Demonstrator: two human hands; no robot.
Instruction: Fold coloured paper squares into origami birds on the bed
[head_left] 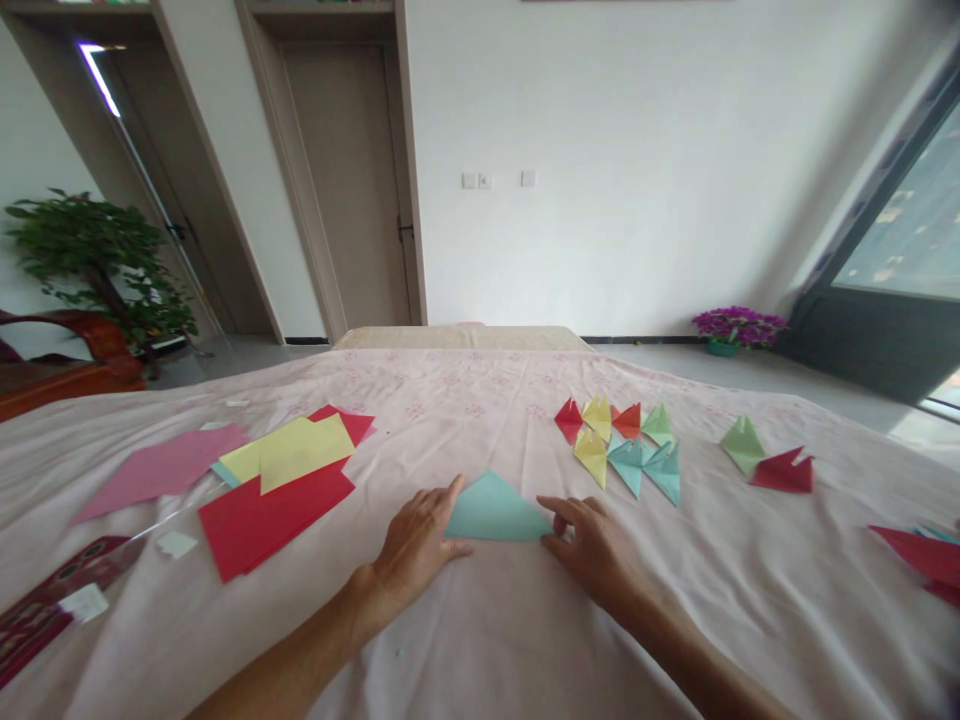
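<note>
Left hand point(420, 530), right hand point(600, 545) and both forearms point(319, 630) are bare.

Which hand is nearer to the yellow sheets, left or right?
Left. The left hand is at the near end of the light blue paper, just right of the yellow sheets; the right hand is at the paper's far end from them.

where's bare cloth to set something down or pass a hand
Bare cloth shows beyond the teal paper, between the yellow sheets and folded cluster, and nearer the camera, between left arm and right arm. Narrower: between cluster and light green piece. Crowded: the cluster itself, around the red sheets.
</note>
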